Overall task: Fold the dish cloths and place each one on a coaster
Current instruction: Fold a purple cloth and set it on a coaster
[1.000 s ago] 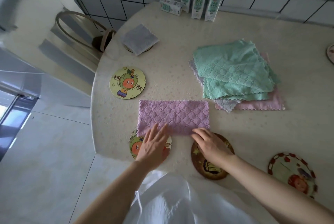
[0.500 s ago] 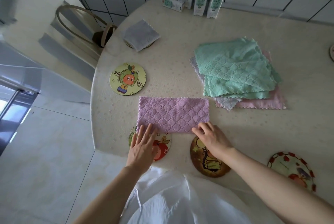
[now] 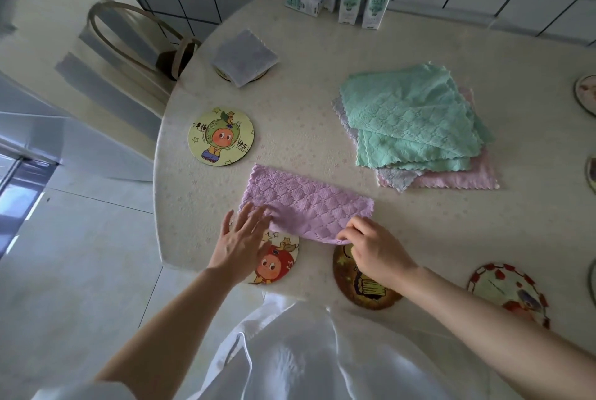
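Your right hand [image 3: 374, 251] has curled its fingers [image 3: 352, 229] onto the near-right corner of the purple cloth [image 3: 306, 202]; your left hand [image 3: 240, 244] presses its left end, fingers spread flat. The cloth lies on the tabletop [image 3: 419, 238]: fold right end over left, edges matched.

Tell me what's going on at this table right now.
A person is folding a purple quilted dish cloth on the pale round table. The right hand pinches its near right corner, while the left hand rests flat on its near left corner. A folded grey cloth already sits on a coaster at the far left. A pile of green, pink and grey cloths waits unfolded, and the round green cartoon coaster lies bare.
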Action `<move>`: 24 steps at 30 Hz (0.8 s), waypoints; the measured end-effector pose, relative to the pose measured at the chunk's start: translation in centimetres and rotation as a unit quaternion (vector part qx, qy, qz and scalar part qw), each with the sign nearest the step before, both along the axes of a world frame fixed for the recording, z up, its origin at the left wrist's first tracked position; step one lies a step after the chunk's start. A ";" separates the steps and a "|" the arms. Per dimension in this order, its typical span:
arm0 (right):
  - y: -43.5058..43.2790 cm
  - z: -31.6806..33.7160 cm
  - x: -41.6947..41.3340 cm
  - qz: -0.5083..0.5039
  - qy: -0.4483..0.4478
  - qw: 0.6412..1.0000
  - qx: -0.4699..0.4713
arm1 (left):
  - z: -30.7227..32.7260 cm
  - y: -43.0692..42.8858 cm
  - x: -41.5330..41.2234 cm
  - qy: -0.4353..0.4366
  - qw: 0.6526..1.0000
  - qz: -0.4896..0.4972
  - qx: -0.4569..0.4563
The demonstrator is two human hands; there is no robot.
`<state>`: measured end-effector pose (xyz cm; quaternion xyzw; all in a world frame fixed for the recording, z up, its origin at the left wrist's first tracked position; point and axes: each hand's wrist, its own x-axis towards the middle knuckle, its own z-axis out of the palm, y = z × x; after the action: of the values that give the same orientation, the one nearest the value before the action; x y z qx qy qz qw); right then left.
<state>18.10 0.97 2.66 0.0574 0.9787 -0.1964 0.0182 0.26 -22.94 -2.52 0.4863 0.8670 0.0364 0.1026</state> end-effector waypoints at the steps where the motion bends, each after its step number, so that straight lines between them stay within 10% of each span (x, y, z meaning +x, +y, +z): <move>1: -0.3 0.2 0.3 0.003 0.003 1.000 -0.017 | 0.3 0.6 0.5 -0.003 1.000 -0.003 0.016; 12: -1.7 2.5 1.1 -0.015 0.000 0.978 -0.209 | 0.9 6.3 8.4 -0.100 0.987 -0.051 0.117; 24: 4.0 -2.5 1.1 0.199 -0.182 0.963 -0.016 | 2.5 2.5 9.6 -0.312 0.926 -0.001 0.214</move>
<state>19.23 4.97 0.19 -0.1036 0.9473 -0.1906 0.2355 9.87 -20.48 -0.04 0.4616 0.7622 0.3711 0.2611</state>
